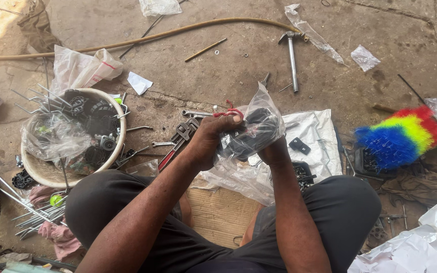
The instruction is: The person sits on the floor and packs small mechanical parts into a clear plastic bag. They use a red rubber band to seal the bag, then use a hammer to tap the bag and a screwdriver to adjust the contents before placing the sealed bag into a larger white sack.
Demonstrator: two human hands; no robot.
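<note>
You hold one clear plastic bag [253,130] with dark parts inside at the frame's centre. Your left hand [212,141] is closed on its neck, where a red tie [227,112] sits; whether that tie is knotted or loose, I cannot tell. Your right hand [274,151] grips from below, mostly hidden. One round basin [46,172] lies at nine o'clock, one hammer [292,53] at one o'clock, one rainbow brush [399,135] at three o'clock.
</note>
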